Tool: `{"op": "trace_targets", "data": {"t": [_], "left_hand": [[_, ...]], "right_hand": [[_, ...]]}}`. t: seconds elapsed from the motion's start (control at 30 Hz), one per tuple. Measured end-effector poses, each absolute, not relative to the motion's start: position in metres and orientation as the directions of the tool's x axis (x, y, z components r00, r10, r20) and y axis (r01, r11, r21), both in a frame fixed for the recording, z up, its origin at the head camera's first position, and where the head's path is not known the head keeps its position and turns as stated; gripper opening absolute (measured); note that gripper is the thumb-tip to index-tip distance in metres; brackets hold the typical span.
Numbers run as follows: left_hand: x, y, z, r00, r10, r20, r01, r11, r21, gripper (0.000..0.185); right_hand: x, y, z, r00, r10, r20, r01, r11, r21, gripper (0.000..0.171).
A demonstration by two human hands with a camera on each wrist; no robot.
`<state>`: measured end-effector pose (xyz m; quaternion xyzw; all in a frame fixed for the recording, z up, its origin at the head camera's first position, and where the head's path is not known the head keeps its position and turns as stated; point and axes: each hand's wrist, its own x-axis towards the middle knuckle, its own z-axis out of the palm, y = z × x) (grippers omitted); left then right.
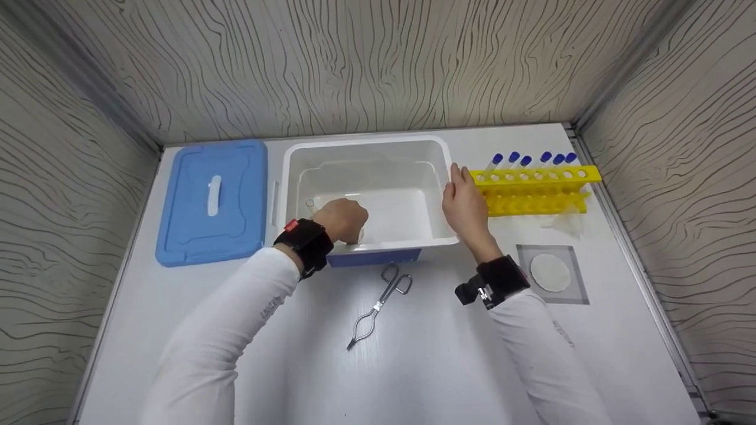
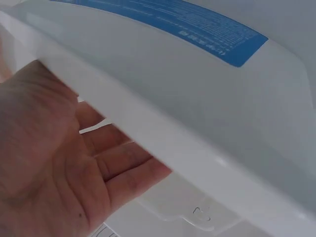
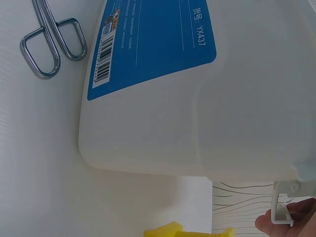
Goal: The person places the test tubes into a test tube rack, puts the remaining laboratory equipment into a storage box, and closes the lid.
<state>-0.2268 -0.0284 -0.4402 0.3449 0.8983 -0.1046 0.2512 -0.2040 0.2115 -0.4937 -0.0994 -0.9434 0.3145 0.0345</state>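
Observation:
A white plastic box (image 1: 378, 244) stands at the centre. My left hand (image 1: 344, 218) reaches down inside it, near the front wall. In the left wrist view its palm faces the camera, and the fingertips pass out of sight behind the rim (image 2: 163, 128). Clear glassware (image 1: 310, 204) shows just beyond this hand, with a glass edge at its front side; I cannot tell whether the fingers hold it. My right hand (image 1: 465, 203) rests along the box's right rim, fingers extended forward. The right wrist view catches its fingertips (image 3: 264, 223) beside the white side latch (image 3: 281, 210).
A blue lid (image 1: 195, 206) lies left of the box. At the right stands a yellow rack (image 1: 531, 200) with several blue-capped tubes (image 1: 525, 160), with a clear funnel (image 1: 568, 223) by it. Metal tongs (image 1: 378, 304) lie in front; filter paper (image 1: 550, 273) sits on a grey square.

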Motion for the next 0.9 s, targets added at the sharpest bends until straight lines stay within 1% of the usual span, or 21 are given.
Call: {"op": "trace_targets", "data": {"t": [0.1, 0.23, 0.47, 0.67, 0.73, 0.83, 0.87, 0.9], "left_hand": [[-0.228, -0.025, -0.442, -0.627, 0.586, -0.514, 0.68, 0.733, 0.006, 0.011], [-0.228, -0.023, -0.445, -0.622, 0.568, -0.539, 0.673, 0.739, 0.001, 0.007], [-0.227, -0.028, -0.455, -0.624, 0.565, -0.54, 0.666, 0.746, 0.011, 0.013], [-0.225, -0.031, -0.463, -0.592, 0.551, -0.588, 0.652, 0.757, 0.054, 0.018], [-0.225, -0.032, -0.463, -0.583, 0.549, -0.599, 0.651, 0.756, 0.059, 0.018], [-0.227, -0.033, -0.46, -0.582, 0.54, -0.608, 0.647, 0.76, 0.055, 0.013], [-0.228, -0.034, -0.459, -0.585, 0.539, -0.606, 0.645, 0.762, 0.055, 0.013], [-0.23, -0.034, -0.458, -0.588, 0.538, -0.604, 0.639, 0.767, 0.061, 0.017]], "right_hand": [[-0.204, 0.213, -0.492, -0.976, 0.217, 0.011, 0.167, 0.785, -0.596, 0.051], [-0.203, 0.213, -0.493, -0.978, 0.208, 0.014, 0.158, 0.784, -0.6, 0.051], [-0.204, 0.211, -0.493, -0.979, 0.2, 0.037, 0.137, 0.786, -0.603, 0.051], [-0.201, 0.209, -0.495, -0.978, 0.206, 0.012, 0.16, 0.79, -0.591, 0.051], [-0.201, 0.208, -0.494, -0.979, 0.205, 0.01, 0.16, 0.792, -0.59, 0.051], [-0.202, 0.208, -0.492, -0.98, 0.201, 0.01, 0.155, 0.786, -0.598, 0.051], [-0.202, 0.208, -0.491, -0.98, 0.201, 0.009, 0.155, 0.785, -0.6, 0.051], [-0.202, 0.208, -0.491, -0.979, 0.201, 0.007, 0.157, 0.784, -0.601, 0.051]]}}
